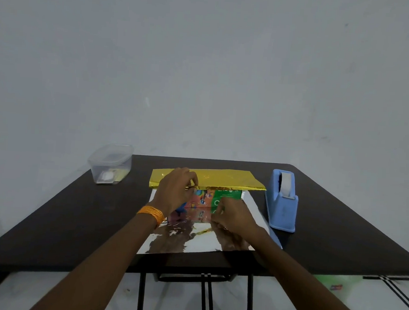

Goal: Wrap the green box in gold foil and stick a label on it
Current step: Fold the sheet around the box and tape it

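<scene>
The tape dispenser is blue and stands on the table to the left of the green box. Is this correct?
Not the left. The head view shows the blue tape dispenser standing on the table to the right of the green box, beside the foil.

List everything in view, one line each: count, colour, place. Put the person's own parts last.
table: one, dark brown, across the lower frame.
gold foil: one sheet, gold with a silver underside, mid-table, far part folded over towards the box.
green box: one, green with colourful print, lying on the foil.
tape dispenser: one, light blue, right of the foil.
plastic container: one, clear, far left of the table, small items inside.
wristband: one, orange, on the left wrist.
left hand: one, pinching the foil's folded edge.
right hand: one, fingers curled on the foil at the box's near edge.
</scene>
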